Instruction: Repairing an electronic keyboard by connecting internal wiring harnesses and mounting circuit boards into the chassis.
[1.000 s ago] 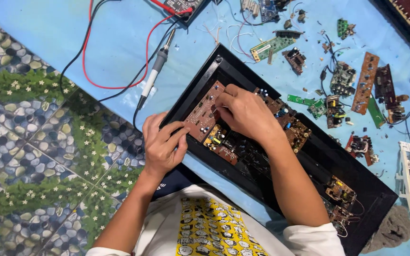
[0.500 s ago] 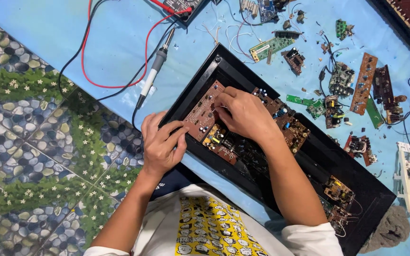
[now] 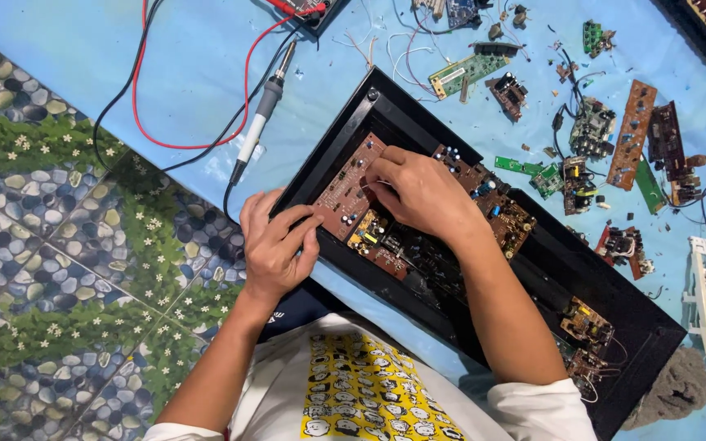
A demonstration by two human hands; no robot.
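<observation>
Barely anything has shifted: left hand (image 3: 275, 245) still pinches the near edge of the brown circuit board (image 3: 349, 189), right hand (image 3: 418, 192) presses fingertips onto it, inside the black case (image 3: 598, 269); a soldering iron (image 3: 259, 122) lies left.

A red-cased meter (image 3: 304, 8) sits at the top edge of the blue mat (image 3: 189, 65), cut off by the frame, its screen not visible. No packages, labels or signs show among the loose boards.
</observation>
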